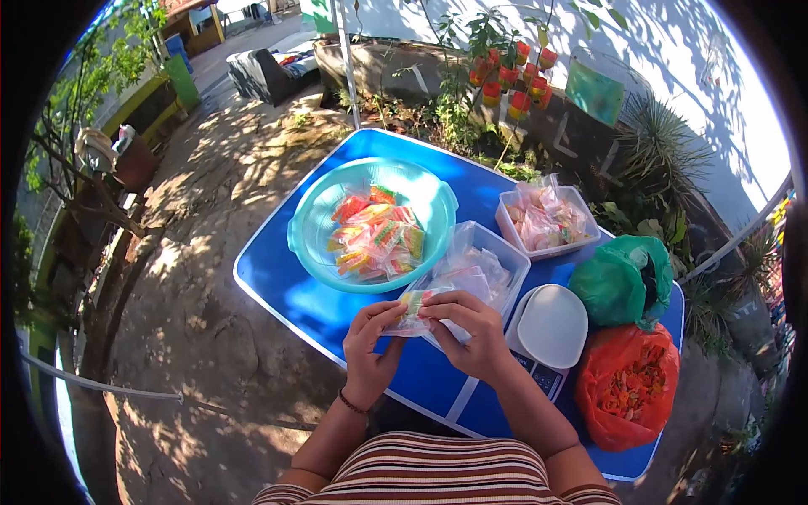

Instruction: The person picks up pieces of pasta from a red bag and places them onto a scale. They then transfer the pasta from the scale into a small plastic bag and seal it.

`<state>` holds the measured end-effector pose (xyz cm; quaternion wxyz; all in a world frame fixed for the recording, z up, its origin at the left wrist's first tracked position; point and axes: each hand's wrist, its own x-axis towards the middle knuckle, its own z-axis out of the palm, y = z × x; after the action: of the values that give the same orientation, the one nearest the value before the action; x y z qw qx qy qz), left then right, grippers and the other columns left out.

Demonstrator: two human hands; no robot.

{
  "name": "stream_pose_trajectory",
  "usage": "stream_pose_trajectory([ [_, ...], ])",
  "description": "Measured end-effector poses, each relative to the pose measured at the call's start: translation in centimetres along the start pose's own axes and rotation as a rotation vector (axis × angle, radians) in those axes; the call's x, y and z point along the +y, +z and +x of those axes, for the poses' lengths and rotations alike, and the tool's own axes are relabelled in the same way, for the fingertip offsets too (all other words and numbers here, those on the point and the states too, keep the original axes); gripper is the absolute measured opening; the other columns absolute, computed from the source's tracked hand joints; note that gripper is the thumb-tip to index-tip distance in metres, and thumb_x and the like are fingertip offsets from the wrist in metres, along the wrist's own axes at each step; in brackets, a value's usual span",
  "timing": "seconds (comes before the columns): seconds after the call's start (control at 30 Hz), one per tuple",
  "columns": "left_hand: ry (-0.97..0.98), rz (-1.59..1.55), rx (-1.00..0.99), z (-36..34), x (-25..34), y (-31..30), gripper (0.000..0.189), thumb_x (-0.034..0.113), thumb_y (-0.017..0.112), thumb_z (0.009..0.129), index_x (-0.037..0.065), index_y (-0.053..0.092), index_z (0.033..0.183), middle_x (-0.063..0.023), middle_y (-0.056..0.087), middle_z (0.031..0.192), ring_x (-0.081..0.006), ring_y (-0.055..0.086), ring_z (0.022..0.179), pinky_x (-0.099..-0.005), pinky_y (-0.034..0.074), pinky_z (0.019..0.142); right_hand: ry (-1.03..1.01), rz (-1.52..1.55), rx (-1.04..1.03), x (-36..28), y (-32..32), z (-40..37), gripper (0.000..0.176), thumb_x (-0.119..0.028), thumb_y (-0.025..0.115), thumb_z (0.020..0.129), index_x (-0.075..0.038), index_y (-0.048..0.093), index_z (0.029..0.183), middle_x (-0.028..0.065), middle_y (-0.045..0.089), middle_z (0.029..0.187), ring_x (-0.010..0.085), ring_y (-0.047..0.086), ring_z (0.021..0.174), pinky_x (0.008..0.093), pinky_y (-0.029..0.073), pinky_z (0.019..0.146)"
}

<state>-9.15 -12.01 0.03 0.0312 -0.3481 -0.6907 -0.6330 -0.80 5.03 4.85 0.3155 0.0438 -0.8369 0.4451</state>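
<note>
Between both hands is a small clear plastic packet (412,313) with yellow, green and red contents, held over the near edge of the blue table (324,307). My left hand (372,347) grips its left side, while my right hand (471,331) pinches the right side. Just beyond my hands stands a clear plastic box (509,268) holding clear plastic bags (471,273). Farther left, a turquoise basin (307,231) contains a heap of similar filled packets (379,236). What exactly is inside the packets is too small to make out.
A white scale (551,328) stands right of my hands. Beyond it are a green plastic bag (619,278) and a red plastic bag (602,379) with orange-red pieces. A second box (555,248) of packets sits at the back. A metal pole (347,67) rises behind the table.
</note>
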Motion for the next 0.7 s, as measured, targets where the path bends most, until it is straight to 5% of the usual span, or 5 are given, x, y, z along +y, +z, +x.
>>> stream_pose_trajectory([
  [0.1, 0.155, 0.211, 0.031, 2.3, -2.3, -2.0, 0.048, -0.006, 0.073, 0.083, 0.005, 0.067, 0.13, -0.0159, 0.068, 0.126, -0.0314, 0.067, 0.116, -0.0381, 0.057, 0.095, -0.028, -0.008, -0.022, 1.7, 2.6, 2.4, 0.028, 0.006, 0.07, 0.085, -0.004, 0.076, 0.11, 0.0156, 0.073, 0.114, 0.0316, 0.073, 0.104, 0.0364, 0.058, 0.09],
  [0.23, 0.062, 0.434, -0.031, 5.8, -3.9, -2.2, 0.051, 0.01, 0.07, 0.093, 0.001, 0.057, 0.141, -0.019, 0.06, 0.143, -0.0416, 0.055, 0.133, -0.0497, 0.047, 0.109, -0.012, -0.126, -0.056, 4.2, 4.7, 4.3, 0.035, 0.005, 0.065, 0.089, -0.001, 0.07, 0.122, 0.0202, 0.068, 0.127, 0.0373, 0.067, 0.114, 0.0399, 0.055, 0.097],
  [0.4, 0.212, 0.608, -0.082, 4.8, -3.5, -1.3, 0.043, 0.017, 0.07, 0.094, 0.005, 0.063, 0.135, -0.0151, 0.061, 0.141, -0.0393, 0.051, 0.138, -0.0531, 0.034, 0.119, 0.019, -0.255, -0.105, 3.8, 2.3, 1.4, 0.039, 0.006, 0.063, 0.09, 0.003, 0.065, 0.128, 0.0216, 0.063, 0.136, 0.0387, 0.062, 0.123, 0.042, 0.052, 0.103],
  [0.57, 0.271, 0.421, -0.274, 2.8, 0.0, 3.3, 0.037, 0.016, 0.072, 0.093, 0.009, 0.068, 0.129, -0.01, 0.065, 0.135, -0.0339, 0.055, 0.136, -0.0528, 0.035, 0.118, 0.048, -0.311, 0.07, 2.0, -2.8, -3.6, 0.028, 0.003, 0.073, 0.085, 0.001, 0.071, 0.113, 0.0161, 0.071, 0.11, 0.033, 0.069, 0.102, 0.0407, 0.056, 0.089],
  [0.7, 0.362, 0.327, -0.443, 2.3, 2.0, 8.1, 0.04, 0.017, 0.075, 0.09, 0.011, 0.068, 0.13, -0.0084, 0.065, 0.135, -0.0319, 0.055, 0.135, -0.0527, 0.034, 0.118, 0.153, -0.446, 0.172, 0.3, -7.6, -7.6, 0.028, 0.002, 0.075, 0.083, 0.0, 0.072, 0.112, 0.0152, 0.072, 0.108, 0.0318, 0.069, 0.098, 0.0394, 0.056, 0.086],
])
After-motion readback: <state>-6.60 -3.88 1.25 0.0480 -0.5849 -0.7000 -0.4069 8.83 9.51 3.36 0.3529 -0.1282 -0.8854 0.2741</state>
